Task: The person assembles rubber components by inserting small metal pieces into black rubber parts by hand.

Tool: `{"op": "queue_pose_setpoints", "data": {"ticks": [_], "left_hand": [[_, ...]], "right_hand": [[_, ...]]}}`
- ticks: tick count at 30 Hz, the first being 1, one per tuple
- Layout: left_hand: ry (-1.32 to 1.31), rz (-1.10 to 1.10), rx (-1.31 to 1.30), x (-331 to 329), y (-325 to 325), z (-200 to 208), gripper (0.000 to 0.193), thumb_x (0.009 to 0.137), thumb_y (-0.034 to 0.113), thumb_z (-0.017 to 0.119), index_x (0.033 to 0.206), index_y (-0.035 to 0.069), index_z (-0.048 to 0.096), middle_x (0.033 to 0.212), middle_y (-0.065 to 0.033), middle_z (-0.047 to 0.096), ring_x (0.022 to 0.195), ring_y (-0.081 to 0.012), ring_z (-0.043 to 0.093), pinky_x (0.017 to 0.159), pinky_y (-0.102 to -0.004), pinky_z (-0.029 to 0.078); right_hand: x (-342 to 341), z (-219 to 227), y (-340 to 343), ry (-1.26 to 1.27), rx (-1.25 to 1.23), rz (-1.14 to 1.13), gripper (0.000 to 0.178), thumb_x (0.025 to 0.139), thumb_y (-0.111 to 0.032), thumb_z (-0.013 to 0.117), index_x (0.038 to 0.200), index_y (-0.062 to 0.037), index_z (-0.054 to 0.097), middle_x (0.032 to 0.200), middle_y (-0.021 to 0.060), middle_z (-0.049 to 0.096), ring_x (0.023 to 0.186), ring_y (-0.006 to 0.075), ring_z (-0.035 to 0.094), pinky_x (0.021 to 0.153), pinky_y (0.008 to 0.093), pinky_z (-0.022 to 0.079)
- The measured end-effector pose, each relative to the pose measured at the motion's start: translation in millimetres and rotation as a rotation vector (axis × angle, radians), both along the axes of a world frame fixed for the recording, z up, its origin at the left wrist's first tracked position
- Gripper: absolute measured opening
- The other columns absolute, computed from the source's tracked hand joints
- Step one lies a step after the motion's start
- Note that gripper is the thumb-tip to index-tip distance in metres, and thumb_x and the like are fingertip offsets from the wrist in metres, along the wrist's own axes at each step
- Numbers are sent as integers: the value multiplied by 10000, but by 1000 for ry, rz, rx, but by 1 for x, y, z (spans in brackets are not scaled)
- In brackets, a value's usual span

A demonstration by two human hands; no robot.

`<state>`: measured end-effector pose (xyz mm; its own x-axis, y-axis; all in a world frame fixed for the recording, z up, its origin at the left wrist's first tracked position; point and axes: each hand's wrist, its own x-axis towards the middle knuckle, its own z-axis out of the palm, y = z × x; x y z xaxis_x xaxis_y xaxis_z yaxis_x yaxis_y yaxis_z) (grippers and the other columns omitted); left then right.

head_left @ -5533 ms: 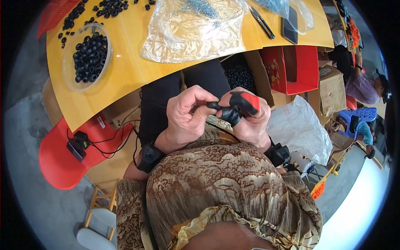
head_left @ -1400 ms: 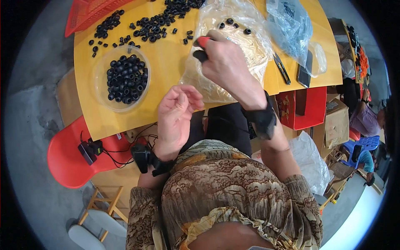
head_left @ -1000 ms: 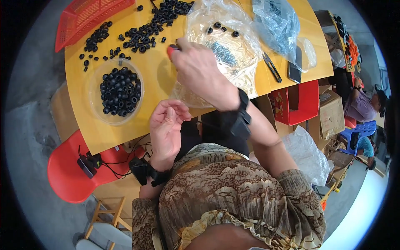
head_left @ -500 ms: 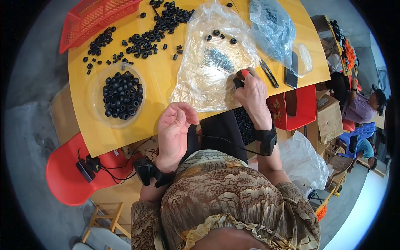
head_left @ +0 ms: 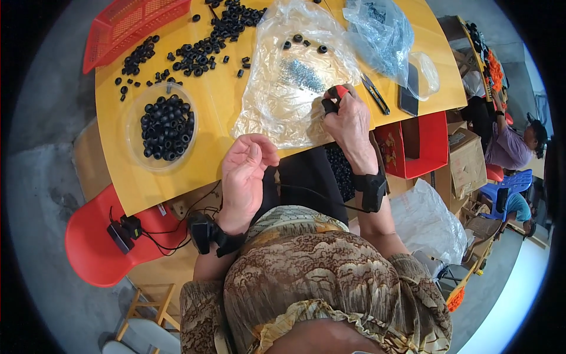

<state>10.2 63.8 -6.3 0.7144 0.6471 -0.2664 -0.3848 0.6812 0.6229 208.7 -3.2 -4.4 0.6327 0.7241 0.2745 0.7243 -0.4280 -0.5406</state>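
My left hand (head_left: 244,174) is palm up by the table's near edge, its fingers loosely curved and nothing visible in them. Closed at the fingertips, my right hand (head_left: 348,115) is over the near right part of a clear plastic sheet or bag (head_left: 271,115). Red and black show at its fingertips; I cannot tell whether they are worn or held. On the plastic lies a patch of tiny silvery bits (head_left: 302,75), with several black ring-like parts (head_left: 322,49) beyond it. A clear round tub (head_left: 134,141) of black parts (head_left: 168,127) stands to the left.
Loose black parts (head_left: 203,58) cover the far left of the yellow table (head_left: 221,106), near a red basket (head_left: 132,26). Right are a bag of small bits (head_left: 383,44), a black slim tool (head_left: 375,94) and a phone (head_left: 408,91). A red box (head_left: 425,147) stands below the edge.
The whole view has shifted slightly, so the table things appear a little higher and further left. Both hands keep nearly the same pose and place; nothing is visibly taken up or let go.
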Motion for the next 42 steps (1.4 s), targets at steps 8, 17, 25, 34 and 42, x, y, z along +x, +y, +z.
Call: {"op": "queue_pose_setpoints", "data": {"ticks": [8, 17, 25, 34, 42], "left_hand": [[35, 5, 44, 16, -1, -5, 215, 881, 144, 523, 1023, -17, 522, 879, -80, 580, 756, -126, 551, 707, -252, 442], [24, 22, 171, 39, -1, -3, 190, 832, 24, 569, 1010, -26, 530, 868, -82, 602, 707, -110, 576, 650, -233, 483], [-13, 57, 128, 38, 0, 4, 108, 825, 40, 591, 909, -15, 550, 769, -82, 613, 638, -116, 583, 596, -221, 483], [25, -7, 103, 35, 4, -2, 95, 851, 91, 574, 876, 1, 557, 722, -66, 606, 598, -114, 576, 543, -222, 477], [-7, -42, 35, 33, 5, -4, 81, 867, 79, 542, 900, 6, 554, 753, -69, 608, 608, -110, 574, 561, -224, 483]], "right_hand": [[-14, 14, 0, 441, 261, 48, 84, 751, 44, 598, 808, -16, 581, 749, 24, 614, 663, 60, 547, 608, 213, 433], [-51, 24, 2, 961, 507, 251, 175, 746, 114, 571, 856, -17, 532, 854, 22, 531, 735, 119, 581, 682, 242, 461], [-58, 13, 4, 764, 607, 308, 191, 738, 109, 572, 869, -25, 531, 828, 28, 528, 722, 105, 543, 655, 232, 450], [-64, 13, 2, 979, 607, 259, 184, 750, 105, 573, 867, -31, 532, 815, 10, 532, 714, 84, 524, 635, 227, 446], [-66, 7, 1, 996, 584, 274, 148, 772, 110, 540, 854, -13, 537, 781, 18, 523, 675, 91, 538, 616, 232, 455]]}}
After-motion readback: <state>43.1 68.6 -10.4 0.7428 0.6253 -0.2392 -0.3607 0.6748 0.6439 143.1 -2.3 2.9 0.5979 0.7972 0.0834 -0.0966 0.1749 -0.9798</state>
